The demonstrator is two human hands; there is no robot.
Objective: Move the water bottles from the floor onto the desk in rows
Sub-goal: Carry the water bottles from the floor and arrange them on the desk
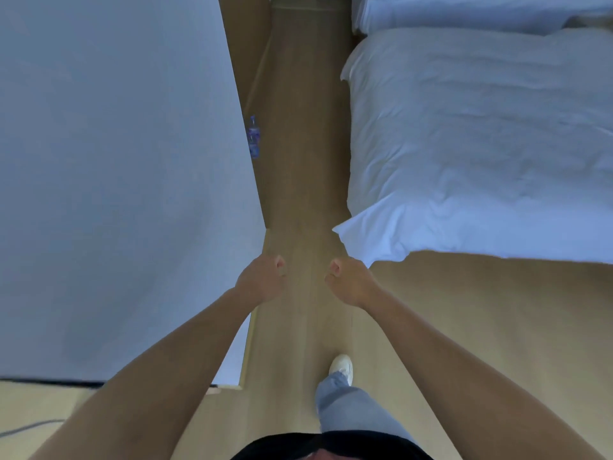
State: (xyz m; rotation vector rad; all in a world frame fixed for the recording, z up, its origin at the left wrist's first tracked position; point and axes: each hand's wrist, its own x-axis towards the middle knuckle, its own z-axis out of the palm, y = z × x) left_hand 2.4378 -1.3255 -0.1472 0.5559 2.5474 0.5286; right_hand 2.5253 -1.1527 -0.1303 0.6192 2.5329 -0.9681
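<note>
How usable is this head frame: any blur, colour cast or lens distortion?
Head view: strong bluish cast over the desk and bed; wide-angle bending along the desk edge; the one visible water bottle is small and soft; both hands are reasonably sharp.

We see one water bottle [253, 137] on the wooden floor [298, 161], a small clear plastic one with a blue-purple label around its middle and a cap at the far end; its near part is cut off by the edge of the desk [116, 177], so we cannot tell whether it stands or lies. The desk is a broad, pale grey-white surface filling the left side of our view.
</note>
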